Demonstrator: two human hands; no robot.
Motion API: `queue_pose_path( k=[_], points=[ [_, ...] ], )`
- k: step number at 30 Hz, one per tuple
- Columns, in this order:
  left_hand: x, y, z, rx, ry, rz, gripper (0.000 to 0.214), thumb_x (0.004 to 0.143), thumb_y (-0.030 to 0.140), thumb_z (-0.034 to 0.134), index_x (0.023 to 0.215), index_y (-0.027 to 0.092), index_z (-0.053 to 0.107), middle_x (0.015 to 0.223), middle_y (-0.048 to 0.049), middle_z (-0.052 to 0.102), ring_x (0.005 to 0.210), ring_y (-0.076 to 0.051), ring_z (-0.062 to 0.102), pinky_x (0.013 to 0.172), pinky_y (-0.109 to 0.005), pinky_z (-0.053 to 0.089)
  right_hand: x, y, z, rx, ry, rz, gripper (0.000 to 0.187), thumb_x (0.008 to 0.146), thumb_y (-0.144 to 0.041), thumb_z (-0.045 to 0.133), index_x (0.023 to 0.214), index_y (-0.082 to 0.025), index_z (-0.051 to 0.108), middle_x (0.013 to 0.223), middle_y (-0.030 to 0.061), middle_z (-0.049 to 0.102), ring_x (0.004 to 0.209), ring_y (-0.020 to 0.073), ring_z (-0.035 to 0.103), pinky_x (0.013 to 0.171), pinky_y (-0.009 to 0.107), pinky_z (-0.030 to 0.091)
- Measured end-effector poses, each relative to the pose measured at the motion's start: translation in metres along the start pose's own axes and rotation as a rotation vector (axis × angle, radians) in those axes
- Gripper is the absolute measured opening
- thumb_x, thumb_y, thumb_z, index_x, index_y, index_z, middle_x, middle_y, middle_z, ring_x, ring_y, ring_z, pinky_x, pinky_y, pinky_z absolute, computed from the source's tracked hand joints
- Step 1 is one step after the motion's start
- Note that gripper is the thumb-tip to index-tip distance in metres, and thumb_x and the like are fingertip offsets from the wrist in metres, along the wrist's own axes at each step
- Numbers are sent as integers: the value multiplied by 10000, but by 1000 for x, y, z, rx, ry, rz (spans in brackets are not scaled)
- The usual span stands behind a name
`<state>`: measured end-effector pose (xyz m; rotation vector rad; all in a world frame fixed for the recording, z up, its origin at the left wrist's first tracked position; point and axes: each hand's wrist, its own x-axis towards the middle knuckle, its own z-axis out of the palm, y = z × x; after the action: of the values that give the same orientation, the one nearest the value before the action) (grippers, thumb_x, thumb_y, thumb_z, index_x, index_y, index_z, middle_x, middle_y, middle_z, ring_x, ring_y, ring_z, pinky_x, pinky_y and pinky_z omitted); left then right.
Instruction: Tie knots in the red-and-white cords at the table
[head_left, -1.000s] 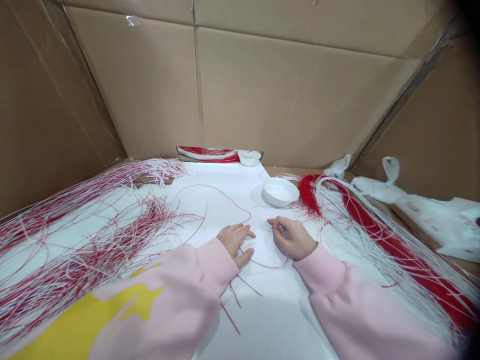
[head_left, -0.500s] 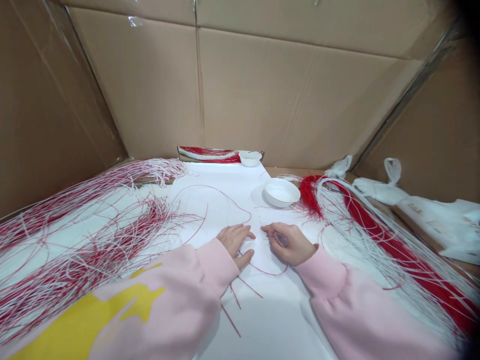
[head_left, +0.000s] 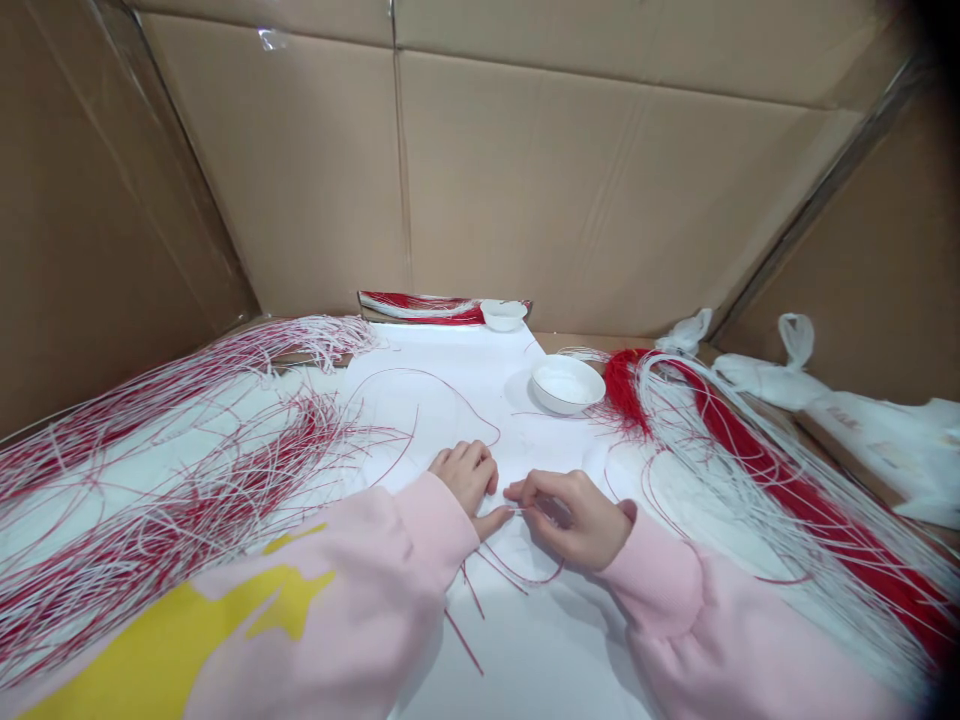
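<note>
My left hand (head_left: 467, 482) rests on the white paper sheet (head_left: 450, 385), fingers curled, its thumb touching the fingertips of my right hand (head_left: 574, 517). The right hand is pinched on a thin white cord (head_left: 525, 511) just beside that thumb. A thin red cord (head_left: 525, 578) loops on the paper under and in front of both hands. Both sleeves are pink.
A white bowl (head_left: 567, 383) stands behind the hands, a smaller white bowl (head_left: 502, 314) farther back. Red and white cords spread in a heap (head_left: 172, 450) on the left; a red and white bundle (head_left: 757, 470) runs along the right. White plastic bags (head_left: 847, 420) lie far right. Cardboard walls surround.
My right hand has slid left and nearer, meeting the left thumb. The left hand's fingers have curled in. The red loop has shifted nearer with the right hand.
</note>
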<state>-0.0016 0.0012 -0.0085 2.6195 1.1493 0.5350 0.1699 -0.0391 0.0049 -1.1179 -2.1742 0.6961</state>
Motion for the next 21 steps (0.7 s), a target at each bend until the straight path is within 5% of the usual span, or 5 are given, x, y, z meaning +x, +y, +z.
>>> queue_pose_path(
  k=[9,21],
  points=[
    [4,1,5,208,-93,74,214,747,362,461,682,165,516,807,-56,526,806,-213,455,690,-379,296,0,-8,2,9,22,44,119,681,-82,450,659,-188,500,582,-26,600,527,106,552,532,201,424],
    [2,5,2,238,-71,113,103,718,201,420,747,151,505,817,-68,540,790,-201,479,669,-361,305,4,0,1,83,285,117,66,707,-127,453,657,-170,454,503,-52,410,464,80,404,482,196,365]
  ],
)
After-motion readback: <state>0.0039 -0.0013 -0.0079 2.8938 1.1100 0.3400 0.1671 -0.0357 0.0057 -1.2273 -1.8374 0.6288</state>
